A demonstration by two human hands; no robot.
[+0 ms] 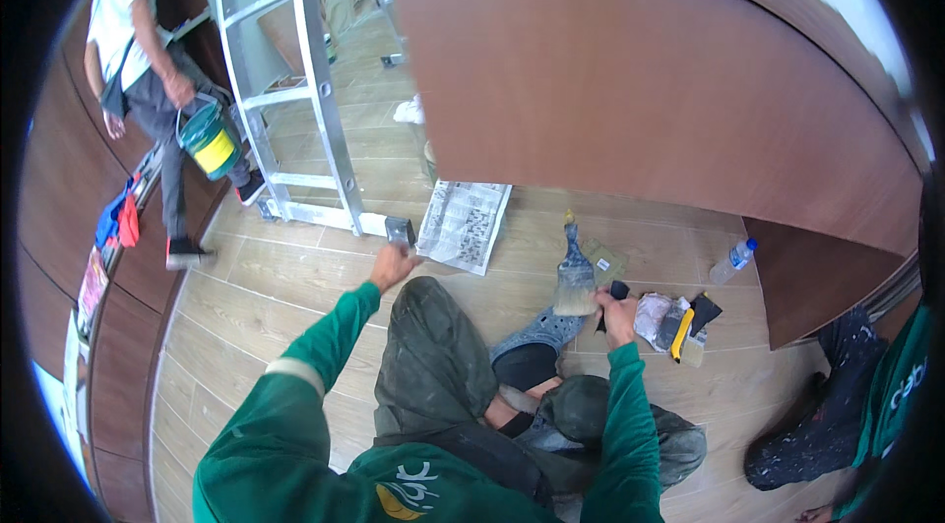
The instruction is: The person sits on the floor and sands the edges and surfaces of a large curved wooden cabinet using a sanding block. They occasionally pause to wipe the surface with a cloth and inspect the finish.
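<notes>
While we sit on the wood-look floor [295, 297] w/ knees up, our right hand [618, 311] is clamped round the handle of a wide paintbrush [574, 279], bristles down near the floor, just beside a small black thing we can't ID. Our left hand [392, 265] reaches fwd, fingers curled at the corner of a folded newspaper [463, 224]; can't tell if it's pinching the paper or only touching. Newspaper lies flat at the foot of the brown panel [640, 80], next to the ladder [310, 110] base.

Risks, as we judge them: brush bristles may drag on the floor & leave marks if the right hand dips. Tugging the paper one-handed could tear it or snag on the ladder foot. Rags & a yellow-handled tool [681, 334] sit close to the right hand, so a sweep of the brush could knock them. Water bottle [734, 260] lies further right. Another person w/ a green bucket [210, 139] stands near the ladder; a bump there could spill.
</notes>
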